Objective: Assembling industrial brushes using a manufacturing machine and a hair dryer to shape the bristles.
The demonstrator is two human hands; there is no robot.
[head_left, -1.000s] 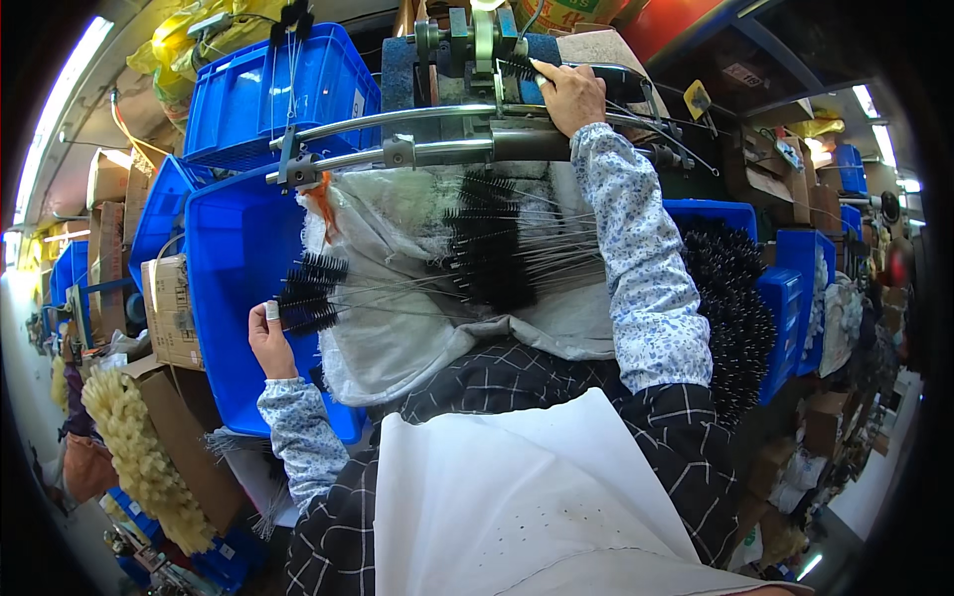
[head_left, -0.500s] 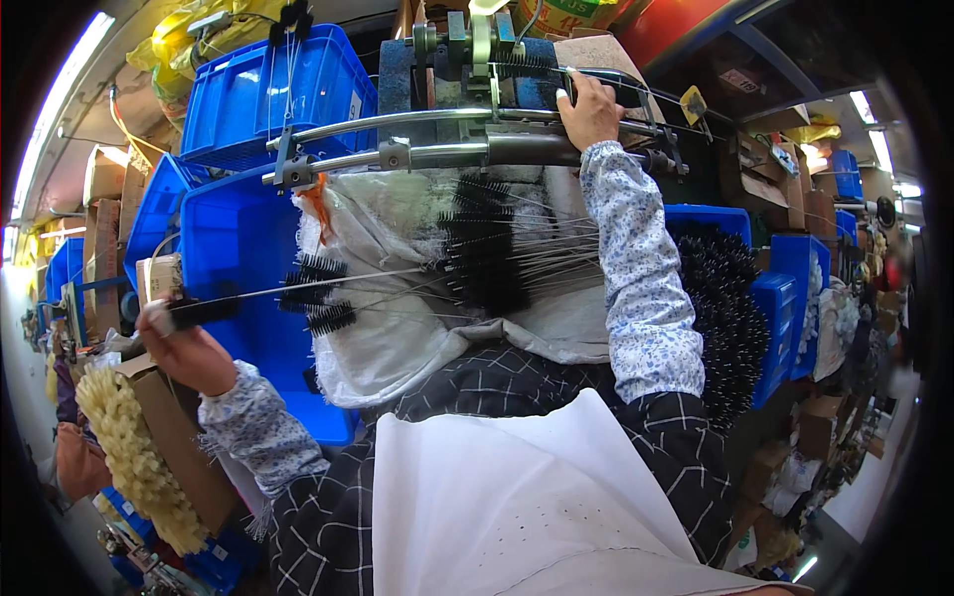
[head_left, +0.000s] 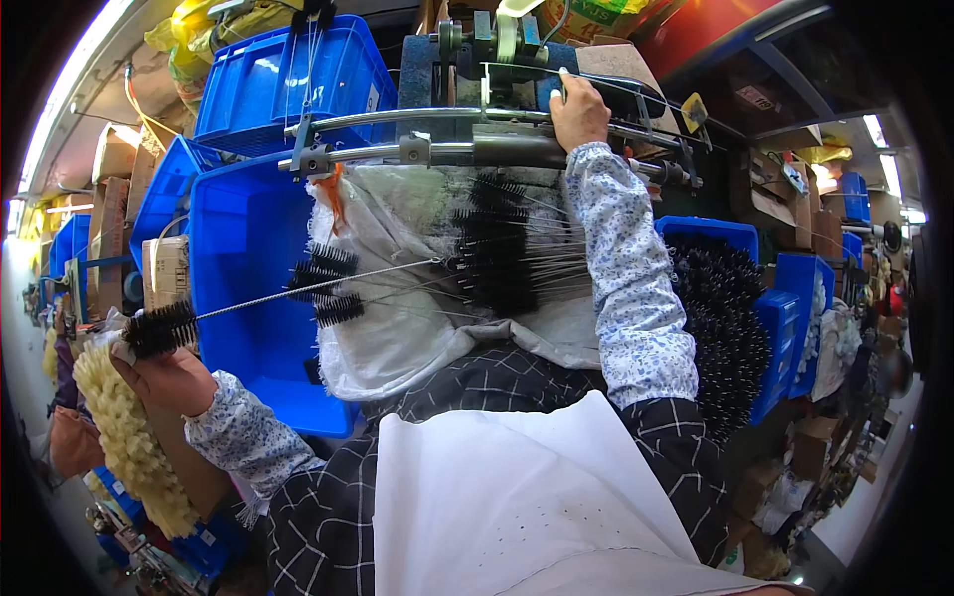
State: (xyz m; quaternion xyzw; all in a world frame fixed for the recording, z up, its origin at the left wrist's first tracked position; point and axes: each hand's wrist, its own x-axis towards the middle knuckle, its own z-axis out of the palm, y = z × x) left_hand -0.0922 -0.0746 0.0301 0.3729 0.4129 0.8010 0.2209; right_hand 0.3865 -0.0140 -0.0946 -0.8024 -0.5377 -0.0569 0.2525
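1. The left hand (head_left: 164, 377) is far out at the person's left, fingers closed around the bristle end of a black bottle brush (head_left: 159, 328), with the bristles showing just above the knuckles.
2. The brush's thin twisted wire stem (head_left: 318, 286) runs from that hand up and to the right, across the open blue bin (head_left: 238, 258), and ends over the white sack (head_left: 397, 298).
3. The white sack hangs open below a metal bar (head_left: 397, 154) and holds a heap of loose brushes (head_left: 502, 248); their black bristle heads are bunched in the middle and their wire stems fan out to the right.
4. Two more brush heads (head_left: 328, 288) lie at the sack's left edge, just beside the blue bin.
5. The right hand (head_left: 579, 109) is stretched forward and up onto the machine (head_left: 497, 50), fingers curled over a dark part of its top; whether it grips something small there cannot be told.
6. The right sleeve (head_left: 636, 288), pale with a small flower print, crosses the sack's right side.
7. To the right of that arm, a second blue bin (head_left: 735, 328) is piled full of black brushes.
8. A white cloth (head_left: 517, 497) covers the person's lap over a dark checked garment.
9. At the lower left, below the left hand, is a bundle of pale yellow fluffy brushes (head_left: 124, 437).
10. More blue bins (head_left: 288, 70) are stacked above and behind the open one.
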